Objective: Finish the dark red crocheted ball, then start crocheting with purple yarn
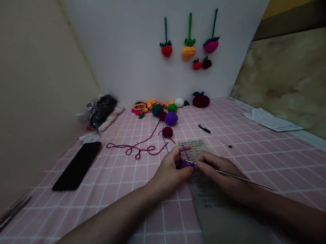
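My left hand pinches a loop of purple yarn, the strand wound over its forefinger. My right hand grips a thin metal crochet hook; its tip meets the yarn between the two hands and its shaft sticks out to the right. Both hands hover over a brown sheet of paper with writing. The purple strand runs back to a purple yarn ball.
On the pink checked tablecloth lie a dark red yarn ball with a loose red strand, a black phone, a black pen, papers, a plastic bag. Crochet fruits hang on the wall.
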A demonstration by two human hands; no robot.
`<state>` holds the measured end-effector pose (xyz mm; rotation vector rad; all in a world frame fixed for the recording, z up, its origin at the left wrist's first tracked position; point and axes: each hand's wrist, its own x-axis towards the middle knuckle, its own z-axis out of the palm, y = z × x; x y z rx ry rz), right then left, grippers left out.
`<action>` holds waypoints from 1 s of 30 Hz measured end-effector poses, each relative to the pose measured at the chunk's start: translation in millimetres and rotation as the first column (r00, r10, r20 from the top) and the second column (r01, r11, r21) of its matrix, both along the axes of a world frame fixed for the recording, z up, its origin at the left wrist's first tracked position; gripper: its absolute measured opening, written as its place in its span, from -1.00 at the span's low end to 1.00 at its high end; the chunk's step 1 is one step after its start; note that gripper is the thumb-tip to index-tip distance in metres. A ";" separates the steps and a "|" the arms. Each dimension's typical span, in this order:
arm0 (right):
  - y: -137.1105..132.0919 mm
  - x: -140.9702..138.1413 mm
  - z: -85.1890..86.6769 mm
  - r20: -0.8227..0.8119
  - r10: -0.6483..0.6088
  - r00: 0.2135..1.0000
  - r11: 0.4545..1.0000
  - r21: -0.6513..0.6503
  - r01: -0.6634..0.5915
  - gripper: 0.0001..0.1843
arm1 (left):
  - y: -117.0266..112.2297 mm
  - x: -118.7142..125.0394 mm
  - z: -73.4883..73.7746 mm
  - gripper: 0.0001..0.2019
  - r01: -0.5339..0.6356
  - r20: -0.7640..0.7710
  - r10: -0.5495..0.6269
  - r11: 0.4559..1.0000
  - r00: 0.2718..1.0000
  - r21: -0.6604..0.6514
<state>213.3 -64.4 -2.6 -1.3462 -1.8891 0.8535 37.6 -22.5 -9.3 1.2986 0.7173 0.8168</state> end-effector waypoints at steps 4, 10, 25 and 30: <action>1.0 2.5 -2.5 -0.027 -0.016 0.999 1.000 0.011 0.016 -0.70 | 0.0 -1.0 0.4 -0.49 0.006 0.022 -0.006 1.000 1.000 -0.023; 1.2 2.9 -1.5 -0.039 -0.023 0.999 1.000 0.018 0.023 -0.71 | 0.5 -1.1 -2.4 -0.48 0.019 0.106 -0.009 0.995 0.994 -0.099; 2.5 2.4 -3.5 -0.049 -0.011 0.999 0.999 0.031 0.012 -0.72 | -1.7 -0.3 4.3 -0.48 0.003 0.108 0.008 0.995 0.994 -0.103; 2.7 2.0 -3.0 -0.050 -0.011 0.999 1.000 0.025 0.013 -0.73 | -1.0 -0.2 4.0 -0.47 -0.001 0.076 0.006 0.998 0.997 -0.061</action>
